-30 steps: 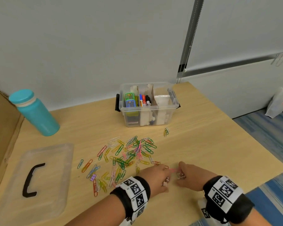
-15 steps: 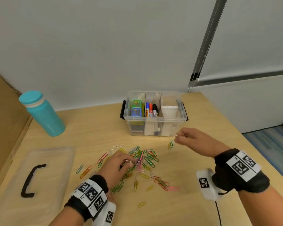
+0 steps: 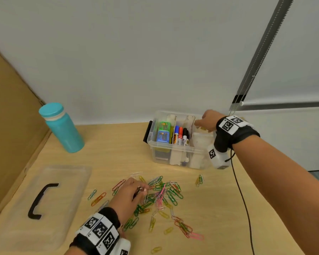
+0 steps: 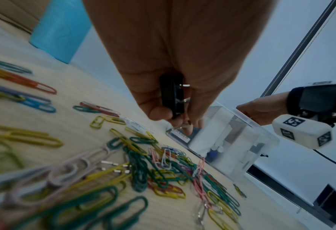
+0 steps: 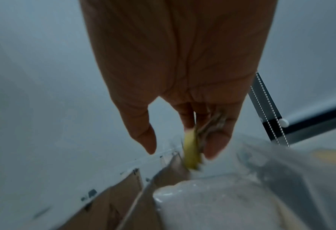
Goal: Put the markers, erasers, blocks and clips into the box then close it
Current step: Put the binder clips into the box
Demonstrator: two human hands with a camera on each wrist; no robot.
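Observation:
The clear box [image 3: 151, 142] stands open at the back of the table, with markers [image 3: 180, 135] and green and blue blocks [image 3: 163, 133] inside. My right hand [image 3: 203, 122] hovers over its right compartment. In the right wrist view the right hand [image 5: 181, 149] has straight fingers and the thumb apart, and a blurred yellow clip [image 5: 190, 152] and metal clips hang against the fingers. My left hand [image 3: 136, 192] is over the pile of coloured paper clips [image 3: 164, 196] and pinches a black binder clip [image 4: 172, 96].
The clear lid [image 3: 44, 199] with a black handle lies at the left. A teal bottle [image 3: 63, 127] stands behind it, beside a cardboard wall [image 3: 11, 116]. A black cable [image 3: 245, 205] trails from my right wrist across the table.
My right hand has travelled from the table's front to above the box's right compartment, carrying clips. My left hand moved forward into the clip pile and holds a binder clip.

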